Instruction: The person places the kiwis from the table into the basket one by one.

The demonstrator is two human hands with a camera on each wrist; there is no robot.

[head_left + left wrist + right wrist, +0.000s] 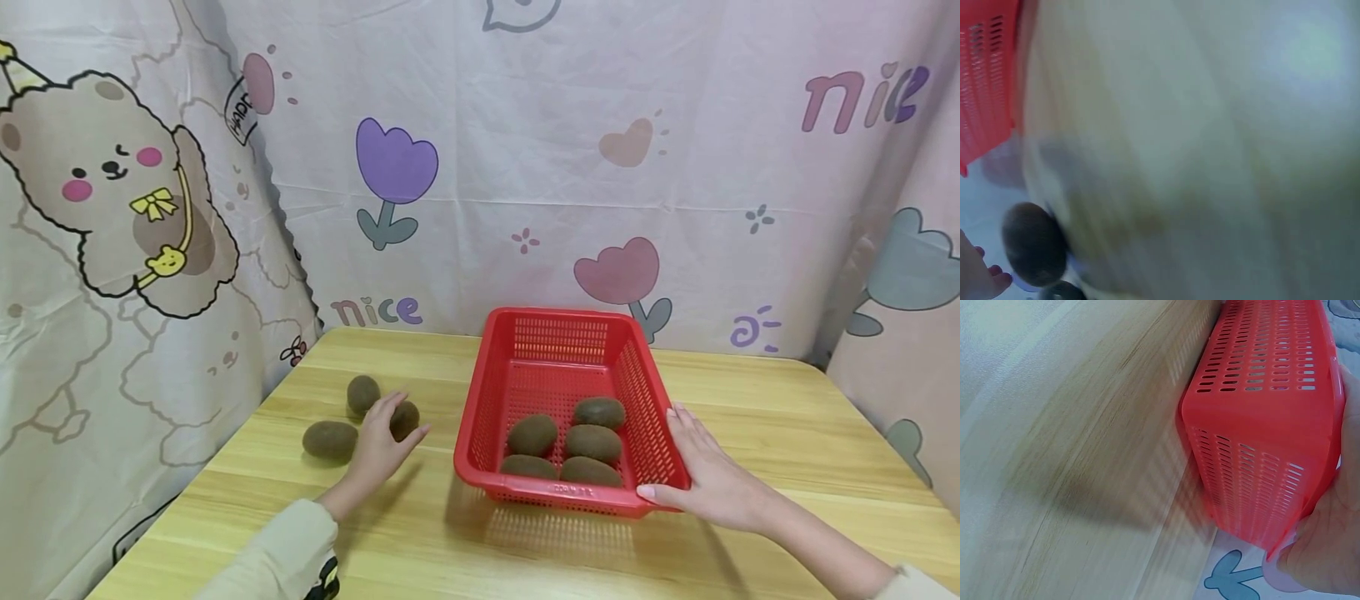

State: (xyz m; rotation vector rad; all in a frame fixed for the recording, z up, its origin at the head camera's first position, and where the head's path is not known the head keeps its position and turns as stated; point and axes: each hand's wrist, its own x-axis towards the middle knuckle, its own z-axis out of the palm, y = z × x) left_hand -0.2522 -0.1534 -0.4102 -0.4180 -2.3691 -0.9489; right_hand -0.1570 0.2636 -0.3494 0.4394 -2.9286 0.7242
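On the left of the table, my left hand [378,442] is low over a brown kiwi [406,421], thumb and fingers spread on either side of it. The fingertips come close to a kiwi [1034,245] in the left wrist view. Two more kiwis lie near that hand, one behind [363,394] and one to its left [330,441]. At the red plastic basket [652,367], my right hand [708,479] holds the near right corner, thumb over the front rim and fingers along the right side. Several kiwis [593,443] lie inside the basket's near half.
The wood-patterned table [420,533] carries everything. A printed curtain [480,167] hangs right behind its far edge, and another printed cloth [150,375] borders the left side. The basket's slotted wall [1254,481] rises beside the right hand.
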